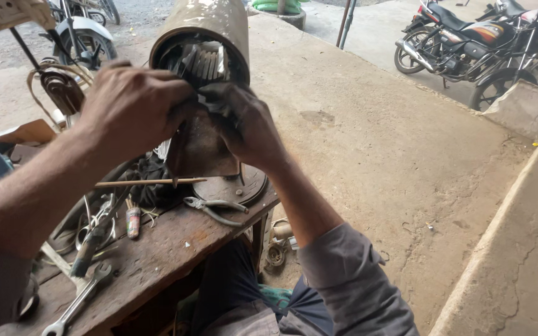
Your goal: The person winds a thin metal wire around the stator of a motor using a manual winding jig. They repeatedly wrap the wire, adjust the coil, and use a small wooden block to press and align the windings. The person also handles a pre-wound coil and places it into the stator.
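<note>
Two bare hands are working at the open end of a large tan metal motor cylinder (210, 28) that is standing tilted on a worn brown wooden workbench (169, 249). Inside its mouth, grey slotted laminations and winding material (202, 61) are showing. The left hand (133, 106) is curling its fingers together at the lower rim of the opening, pinching something there, though what exactly it is gripping is hidden. The right hand (247, 124) is pressing close beside it, fingers bent and closed on a dark scrap of material (216, 102) at the same rim; the two hands are almost touching.

Lying on the bench just below the cylinder are a thin wooden stick (151, 182), grey metal pliers (216, 208), a small striped tube (133, 221) and, nearer the bench's front edge, a silver open-ended spanner (77, 298). Well apart, across the bare concrete floor (368, 143), black motorcycles (468, 43) are standing parked.
</note>
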`<state>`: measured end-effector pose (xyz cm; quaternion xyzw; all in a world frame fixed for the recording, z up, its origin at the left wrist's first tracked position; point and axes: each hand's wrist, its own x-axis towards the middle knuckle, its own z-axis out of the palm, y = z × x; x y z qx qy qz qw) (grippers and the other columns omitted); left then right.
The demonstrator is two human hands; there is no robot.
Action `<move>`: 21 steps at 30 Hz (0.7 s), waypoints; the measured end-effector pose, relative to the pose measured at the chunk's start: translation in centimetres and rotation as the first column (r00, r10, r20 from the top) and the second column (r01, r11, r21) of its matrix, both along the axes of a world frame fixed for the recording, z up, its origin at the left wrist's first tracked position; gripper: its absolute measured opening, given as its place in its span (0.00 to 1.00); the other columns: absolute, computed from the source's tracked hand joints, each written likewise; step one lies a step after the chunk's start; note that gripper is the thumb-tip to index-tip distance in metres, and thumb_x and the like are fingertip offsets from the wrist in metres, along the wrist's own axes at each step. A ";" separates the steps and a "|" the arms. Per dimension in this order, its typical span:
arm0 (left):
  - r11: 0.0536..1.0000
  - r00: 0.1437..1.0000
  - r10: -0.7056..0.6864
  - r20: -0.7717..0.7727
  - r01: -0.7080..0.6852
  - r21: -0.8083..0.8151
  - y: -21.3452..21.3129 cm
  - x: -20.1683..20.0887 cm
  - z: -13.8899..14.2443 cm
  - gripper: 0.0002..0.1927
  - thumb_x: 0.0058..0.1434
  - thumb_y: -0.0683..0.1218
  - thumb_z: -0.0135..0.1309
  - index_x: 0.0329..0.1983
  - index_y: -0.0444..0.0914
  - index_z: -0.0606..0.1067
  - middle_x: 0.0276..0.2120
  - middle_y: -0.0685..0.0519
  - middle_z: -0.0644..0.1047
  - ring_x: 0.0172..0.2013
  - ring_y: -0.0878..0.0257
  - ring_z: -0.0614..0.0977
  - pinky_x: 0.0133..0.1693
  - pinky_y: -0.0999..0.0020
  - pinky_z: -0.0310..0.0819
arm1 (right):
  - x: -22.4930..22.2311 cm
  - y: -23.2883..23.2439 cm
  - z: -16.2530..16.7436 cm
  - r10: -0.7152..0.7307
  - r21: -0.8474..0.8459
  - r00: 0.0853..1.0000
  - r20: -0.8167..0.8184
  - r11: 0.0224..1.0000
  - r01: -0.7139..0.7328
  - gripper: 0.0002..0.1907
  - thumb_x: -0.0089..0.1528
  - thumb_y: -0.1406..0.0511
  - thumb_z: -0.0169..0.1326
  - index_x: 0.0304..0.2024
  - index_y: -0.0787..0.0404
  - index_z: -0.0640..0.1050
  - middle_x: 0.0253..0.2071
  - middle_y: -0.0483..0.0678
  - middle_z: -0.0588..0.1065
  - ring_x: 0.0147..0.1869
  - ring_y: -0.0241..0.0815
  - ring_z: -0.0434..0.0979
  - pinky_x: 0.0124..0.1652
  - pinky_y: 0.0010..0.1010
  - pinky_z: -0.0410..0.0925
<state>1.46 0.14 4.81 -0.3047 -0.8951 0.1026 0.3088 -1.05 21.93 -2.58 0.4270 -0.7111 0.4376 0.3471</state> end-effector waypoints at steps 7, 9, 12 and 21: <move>0.994 0.992 -0.074 0.098 0.081 -0.075 -1.4 -0.3 1.2 0.17 0.68 0.59 0.55 0.53 0.46 0.78 0.39 0.56 0.82 0.31 0.63 0.83 0.28 0.68 0.80 | -0.6 0.4 0.2 -0.039 0.085 0.992 -0.122 0.995 0.050 0.10 0.69 0.63 0.60 0.51 0.57 0.78 0.47 0.49 0.81 0.53 0.48 0.83 0.55 0.41 0.77; 0.989 0.978 -0.082 0.192 0.104 -0.108 -1.5 -1.0 2.3 0.18 0.67 0.56 0.56 0.56 0.45 0.77 0.42 0.54 0.82 0.31 0.60 0.84 0.28 0.66 0.82 | -0.1 0.5 0.3 -0.048 0.076 0.996 -0.073 0.996 0.054 0.11 0.68 0.64 0.60 0.50 0.61 0.77 0.47 0.51 0.80 0.54 0.51 0.83 0.54 0.42 0.76; 0.978 0.956 -0.192 0.221 0.206 -0.041 -0.8 -2.0 3.0 0.20 0.59 0.53 0.62 0.55 0.47 0.78 0.41 0.52 0.83 0.32 0.55 0.85 0.29 0.58 0.81 | 0.6 0.5 0.9 -0.053 0.063 0.994 -0.098 0.996 0.060 0.13 0.66 0.65 0.61 0.49 0.65 0.76 0.46 0.53 0.79 0.53 0.55 0.81 0.52 0.43 0.74; 0.975 0.982 -0.141 0.129 0.160 -0.152 -0.1 -2.4 3.3 0.11 0.66 0.48 0.58 0.52 0.51 0.79 0.36 0.55 0.84 0.25 0.59 0.84 0.27 0.63 0.80 | 1.1 0.2 0.7 -0.106 0.005 0.988 -0.112 0.994 0.107 0.12 0.68 0.64 0.59 0.50 0.64 0.77 0.48 0.53 0.79 0.56 0.55 0.81 0.55 0.43 0.75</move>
